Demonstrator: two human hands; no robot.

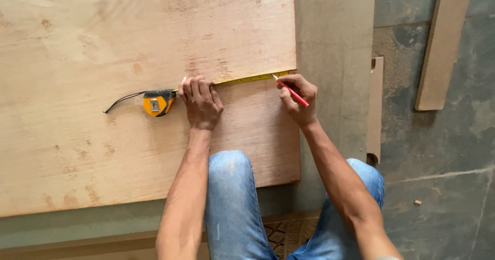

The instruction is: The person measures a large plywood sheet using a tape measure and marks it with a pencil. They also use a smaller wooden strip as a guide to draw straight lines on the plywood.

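Note:
A large plywood sheet (103, 43) lies flat in front of me. My left hand (201, 101) presses a yellow measuring tape blade (252, 77) down onto it. The tape's orange and black case (157, 104) rests just left of that hand, its black strap trailing left. The blade runs right to the sheet's edge. My right hand (299, 97) grips a red pencil (291, 91) with its tip touching the blade near the right edge. One of my knees (229, 162), in blue jeans, rests on the sheet.
A grey board (335, 43) lies under the plywood on the right. A narrow wooden strip (375, 105) and a longer plank (442, 43) lie on the concrete floor (443, 162) further right. A patterned panel (283, 234) shows between my legs.

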